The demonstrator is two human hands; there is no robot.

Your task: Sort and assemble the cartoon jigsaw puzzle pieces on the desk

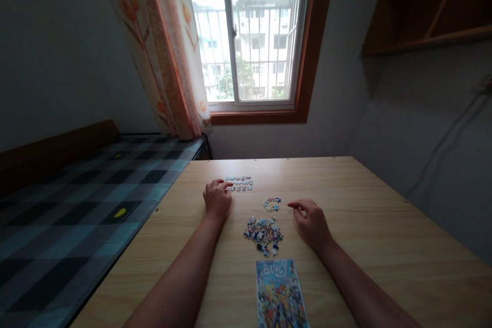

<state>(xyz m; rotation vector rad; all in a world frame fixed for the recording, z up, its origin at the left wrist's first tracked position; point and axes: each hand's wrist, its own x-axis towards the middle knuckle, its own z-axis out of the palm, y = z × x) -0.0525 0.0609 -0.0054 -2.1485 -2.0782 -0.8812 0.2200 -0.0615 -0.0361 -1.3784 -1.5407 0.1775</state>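
Observation:
On a light wooden table (pixel 365 215) lie small jigsaw pieces. My left hand (pixel 216 198) rests with fingers curled, its fingertips touching the left end of a joined strip of pieces (pixel 240 183). My right hand (pixel 311 221) has its fingers pinched together, pointing left toward a small cluster of pieces (pixel 272 204); I cannot make out anything in the pinch. A pile of loose pieces (pixel 264 234) lies between my forearms. Below it lies a colourful picture card (pixel 281 294) marked "Bluey".
A bed with a checked blue-and-black cover (pixel 77 205) stands against the table's left edge. A window (pixel 253 31) with a patterned curtain (pixel 165 46) is behind the table. A wooden shelf (pixel 430 5) hangs on the right wall.

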